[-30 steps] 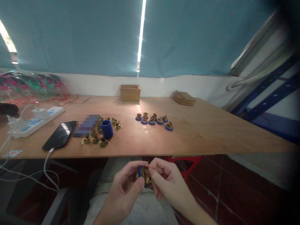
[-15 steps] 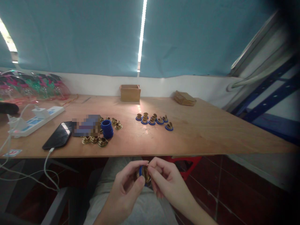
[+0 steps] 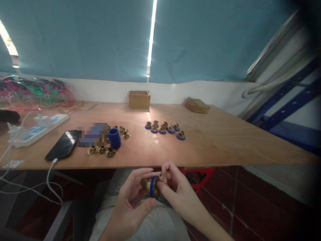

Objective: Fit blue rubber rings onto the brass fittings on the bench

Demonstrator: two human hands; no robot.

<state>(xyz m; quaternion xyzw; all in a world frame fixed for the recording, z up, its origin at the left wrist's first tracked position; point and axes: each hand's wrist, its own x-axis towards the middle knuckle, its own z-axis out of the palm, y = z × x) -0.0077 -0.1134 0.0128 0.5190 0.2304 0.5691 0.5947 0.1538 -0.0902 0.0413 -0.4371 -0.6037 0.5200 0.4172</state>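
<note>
Above my lap, just off the table's front edge, a brass flanged fitting (image 3: 146,184) carries a blue ring (image 3: 152,186) around it. My left hand (image 3: 132,201) curls about the fitting from the left, with its thumb below. From the other side, my right hand (image 3: 174,187) pinches the fitting's right rim with curled fingers; the fingertips partly hide that end. On the table, several brass fittings with blue rings (image 3: 162,129) stand in a group ahead. Left of them is a stack of blue rings (image 3: 114,138), amid several brass fittings without rings (image 3: 109,152).
A phone (image 3: 62,144) on a charging cable and a white power strip (image 3: 41,130) lie at the left. Farther back are a cardboard box (image 3: 139,100), a folded brown packet (image 3: 197,105) and wrapped plastic bottles (image 3: 32,93). Thin wire-like rings (image 3: 154,141) lie mid-table. A red stool (image 3: 200,177) stands below.
The fitting has turned between my hands, so its blue ring now shows edge-on. My left thumb and fingers have loosened a little, and my right fingers have shifted on the rim.
</note>
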